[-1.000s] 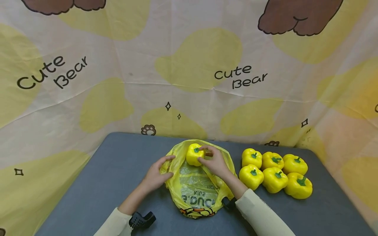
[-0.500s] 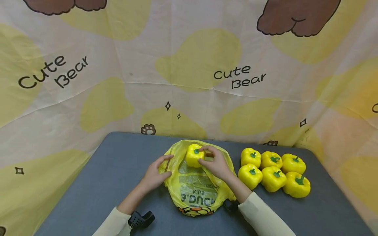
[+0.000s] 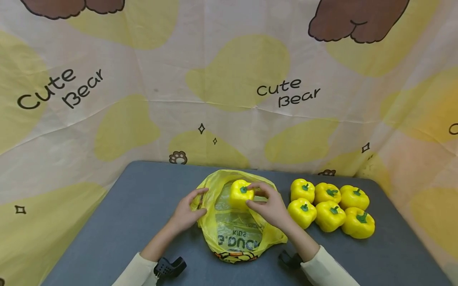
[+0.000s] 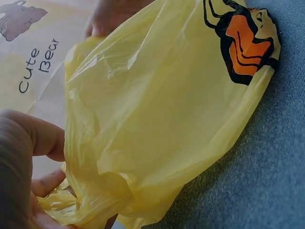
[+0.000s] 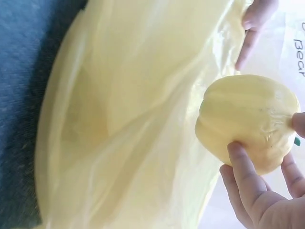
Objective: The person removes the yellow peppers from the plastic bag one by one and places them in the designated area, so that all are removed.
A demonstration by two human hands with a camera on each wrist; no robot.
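In the head view a yellow plastic bag (image 3: 250, 234) stands mouth up near the middle of the table. My left hand (image 3: 187, 211) grips the left side of its rim; in the left wrist view the fingers (image 4: 45, 138) bend round the bunched plastic. My right hand (image 3: 268, 204) holds a yellow bell pepper (image 3: 239, 195) over the mouth of the bag, green stem up. From the right wrist camera, the bell pepper (image 5: 248, 119) sits between the thumb and fingertips, with the bag's outer wall beside it. The bag's bottom is partly visible, with dark printed lettering.
Several more yellow bell peppers (image 3: 330, 216) stand in two rows to the right of the bag, close to my right forearm. The grey table (image 3: 154, 186) reaches back to a printed cloth (image 3: 222, 59) hanging behind it.
My right hand and the bell pepper have shifted a little to the right and nearer to me, still above the bag. The left hand keeps its place at the rim.
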